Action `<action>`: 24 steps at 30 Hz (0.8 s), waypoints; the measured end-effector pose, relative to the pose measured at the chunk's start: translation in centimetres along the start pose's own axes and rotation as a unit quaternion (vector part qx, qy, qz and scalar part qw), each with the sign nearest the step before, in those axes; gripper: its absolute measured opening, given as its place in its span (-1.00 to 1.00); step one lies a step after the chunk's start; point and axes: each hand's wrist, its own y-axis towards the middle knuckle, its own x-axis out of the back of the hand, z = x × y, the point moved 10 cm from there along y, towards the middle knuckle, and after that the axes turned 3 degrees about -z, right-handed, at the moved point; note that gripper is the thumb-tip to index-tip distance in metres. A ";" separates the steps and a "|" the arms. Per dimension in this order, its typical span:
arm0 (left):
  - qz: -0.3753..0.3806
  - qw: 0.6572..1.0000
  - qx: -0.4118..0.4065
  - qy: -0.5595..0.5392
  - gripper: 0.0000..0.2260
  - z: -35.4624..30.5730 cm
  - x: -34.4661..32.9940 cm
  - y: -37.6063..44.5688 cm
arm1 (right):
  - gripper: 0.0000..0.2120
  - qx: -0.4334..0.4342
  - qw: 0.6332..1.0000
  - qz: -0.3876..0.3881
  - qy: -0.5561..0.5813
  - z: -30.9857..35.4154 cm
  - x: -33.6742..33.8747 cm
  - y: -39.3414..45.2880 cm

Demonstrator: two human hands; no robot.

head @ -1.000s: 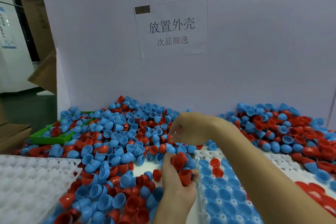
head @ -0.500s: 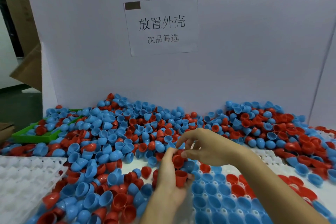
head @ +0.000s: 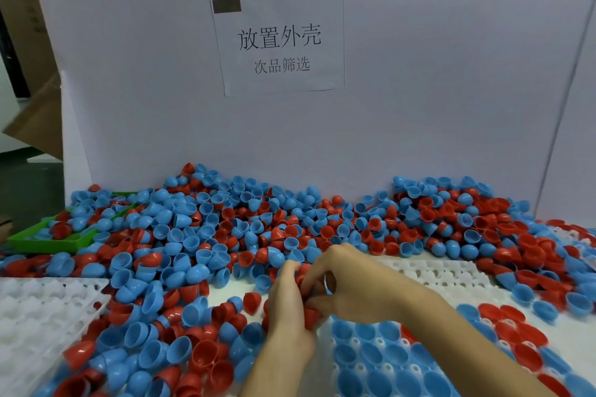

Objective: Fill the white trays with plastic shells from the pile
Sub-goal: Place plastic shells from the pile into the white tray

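Near the front edge of the bench, my left hand (head: 290, 313) clenches a stack of red shells (head: 311, 316) while my right hand (head: 342, 287) seems to pinch one off it, though blur hides the contact. A loose pinch could drop it among the pile (head: 225, 235) rather than the white tray (head: 387, 358). White board (head: 419, 90) walls the bench's back edge.

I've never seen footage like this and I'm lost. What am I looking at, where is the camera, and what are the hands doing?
No machine here: a person's bare hands, filmed by a camera worn on their head, looking down. A pile of blue and red plastic shells covers the surface before a white board with a paper sign. A white tray on the right is partly filled; another tray sits left, a green tray beyond. The left hand holds red shells; the right hand picks at them with curled fingers.
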 end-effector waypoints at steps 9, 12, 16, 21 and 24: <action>0.034 0.999 0.005 -0.028 -0.77 0.0 -0.6 -0.1 | -0.85 -0.011 0.997 -0.046 -0.053 0.0 0.0 0.3; 0.042 0.997 0.017 -0.057 -0.74 0.2 -0.8 -0.1 | -0.89 -0.006 0.998 -0.054 -0.043 -0.1 0.5 0.0; 0.026 0.997 0.021 -0.073 -0.90 0.1 -0.5 -0.2 | -0.91 -0.012 0.996 -0.087 -0.020 -0.6 3.2 -0.4; -0.010 0.995 0.019 -0.095 -0.90 0.1 -0.1 -0.2 | -0.94 -0.093 0.985 -0.128 -0.064 -5.7 8.8 -1.7; -0.010 0.995 0.025 -0.099 -0.91 0.3 -0.1 -0.2 | -0.92 -0.138 0.975 -0.102 -0.142 -9.3 9.7 -2.5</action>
